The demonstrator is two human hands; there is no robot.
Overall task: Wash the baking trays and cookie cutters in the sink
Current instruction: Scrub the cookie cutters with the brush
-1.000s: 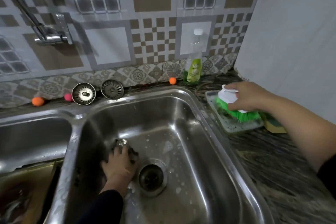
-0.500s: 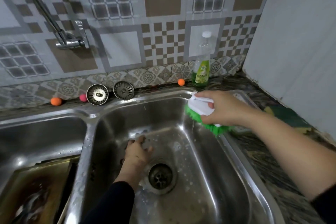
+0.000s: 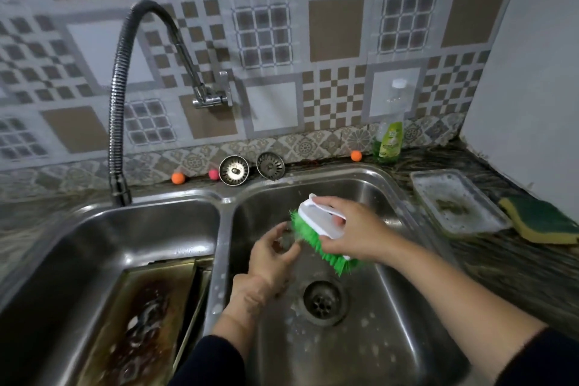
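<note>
Stainless steel double sink [image 3: 225, 216] set in a dark stone worktop [image 3: 513, 263]. Over the right basin, the left hand [image 3: 272, 257] pinches a small metal cookie cutter [image 3: 286, 240] between thumb and fingers; the item is blurred and its shape cannot be told. Right hand [image 3: 354, 235] grips the white handle of a scrub brush [image 3: 319, 238], whose green bristles touch the cutter. Drain [image 3: 324, 302] lies near side of both hands, with soap flecks about it. Left basin holds a stained, browned baking tray [image 3: 141, 323], tilted against the dividing wall, wet residue on its face. A second, pale baking tray [image 3: 457, 202] rests flat on the worktop right of the sink, soiled at centre. A yellow-and-green sponge [image 3: 539, 222] lies just beside it on the right. Far edge: two sink strainers [image 3: 250, 168], a detergent bottle [image 3: 390, 135], small orange and pink balls [image 3: 178, 178]. Flexible faucet [image 3: 125, 97] hangs over the left basin.
</note>
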